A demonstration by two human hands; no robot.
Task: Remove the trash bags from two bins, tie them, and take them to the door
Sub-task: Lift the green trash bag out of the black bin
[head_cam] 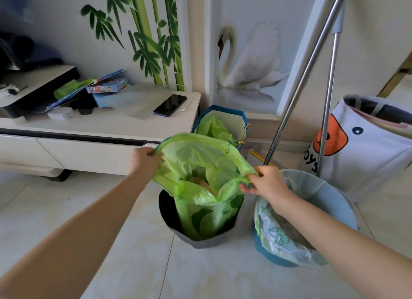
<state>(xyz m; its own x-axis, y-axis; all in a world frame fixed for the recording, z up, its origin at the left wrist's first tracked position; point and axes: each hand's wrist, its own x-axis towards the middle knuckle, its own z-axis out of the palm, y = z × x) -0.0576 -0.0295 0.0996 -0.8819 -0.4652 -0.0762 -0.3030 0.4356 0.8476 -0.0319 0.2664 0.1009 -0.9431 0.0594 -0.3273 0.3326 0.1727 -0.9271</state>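
Note:
A green trash bag (200,165) hangs half lifted out of a dark grey bin (169,218) on the floor at centre. My left hand (145,160) grips the bag's rim on the left. My right hand (265,183) pinches the rim on the right, so the mouth is stretched wide; some pale trash shows inside. To the right stands a blue bin (334,200) lined with a clear bag printed with green patterns (274,232), still seated in it.
A low white cabinet (100,129) with a phone (169,105) and boxes stands at left. Behind the bins sits a blue paper bag (238,118) with green plastic inside. Two metal poles (296,93) lean at right beside a white toy basket (367,151).

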